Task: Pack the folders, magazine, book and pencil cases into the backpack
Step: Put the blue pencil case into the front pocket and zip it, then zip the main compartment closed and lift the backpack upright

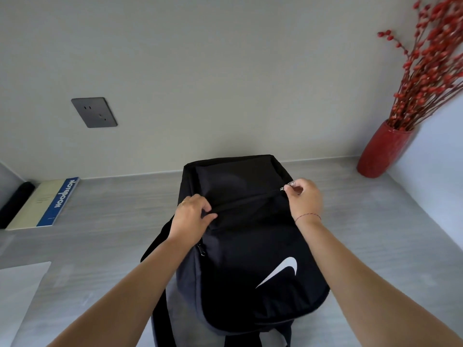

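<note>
Bare forearms [120, 284], a ring [183, 203] on the left hand [193, 214], red thread bracelet [307, 216] on the right wrist [309, 222].

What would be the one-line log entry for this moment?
left hand: holds backpack | right hand: pinches zipper pull | notebook: on table

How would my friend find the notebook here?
Start at the grey wall socket and look down to the desk's left side. The notebook lies flat there, beside a black bundle. Only it has a cream cover with a blue strip.
</note>
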`<state>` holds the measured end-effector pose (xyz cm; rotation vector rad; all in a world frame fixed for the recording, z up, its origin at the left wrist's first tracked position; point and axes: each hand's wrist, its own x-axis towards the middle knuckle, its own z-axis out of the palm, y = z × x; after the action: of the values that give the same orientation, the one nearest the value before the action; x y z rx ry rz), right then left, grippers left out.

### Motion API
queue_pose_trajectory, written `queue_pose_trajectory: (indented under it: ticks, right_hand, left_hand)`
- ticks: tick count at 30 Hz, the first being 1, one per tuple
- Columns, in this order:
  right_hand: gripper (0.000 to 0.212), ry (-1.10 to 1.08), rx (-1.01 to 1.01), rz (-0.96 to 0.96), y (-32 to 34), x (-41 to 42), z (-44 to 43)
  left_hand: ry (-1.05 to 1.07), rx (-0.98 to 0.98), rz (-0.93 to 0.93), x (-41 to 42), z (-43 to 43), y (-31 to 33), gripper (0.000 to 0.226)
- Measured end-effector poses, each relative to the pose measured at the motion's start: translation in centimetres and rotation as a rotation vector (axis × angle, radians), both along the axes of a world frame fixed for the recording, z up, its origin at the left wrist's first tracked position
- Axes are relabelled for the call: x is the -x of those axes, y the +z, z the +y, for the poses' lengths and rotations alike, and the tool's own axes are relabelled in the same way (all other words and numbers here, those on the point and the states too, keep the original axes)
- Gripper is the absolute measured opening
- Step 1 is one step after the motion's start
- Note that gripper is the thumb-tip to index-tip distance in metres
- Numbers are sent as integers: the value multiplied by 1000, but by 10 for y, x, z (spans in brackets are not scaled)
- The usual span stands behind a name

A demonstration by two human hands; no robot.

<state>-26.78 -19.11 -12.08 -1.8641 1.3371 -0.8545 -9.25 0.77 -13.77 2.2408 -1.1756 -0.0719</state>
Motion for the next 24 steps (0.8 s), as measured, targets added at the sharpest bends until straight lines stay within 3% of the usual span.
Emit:
queue_pose_trajectory:
  ticks: [4,7,15,20,24]
  right_hand:
    - [8,26,-34,-57,0,-1,0]
    - [8,30,-25,-77,-2,-1,4]
    - [9,47,50,106,-5,5,-17]
    - [14,-15,1,233,-10,12,-36]
    - [21,-51,112,424,-11,6,-22]
  left_hand:
    - [-110,-22,-206,26,-33,10,43]
    - [-171,-55,-289,45,-64,12,38]
    - [-207,48,-262,53,-81,12,11]
    - [-257,52,-278,54,-79,14,11]
    - [-245,66,-218,50,-73,15,14]
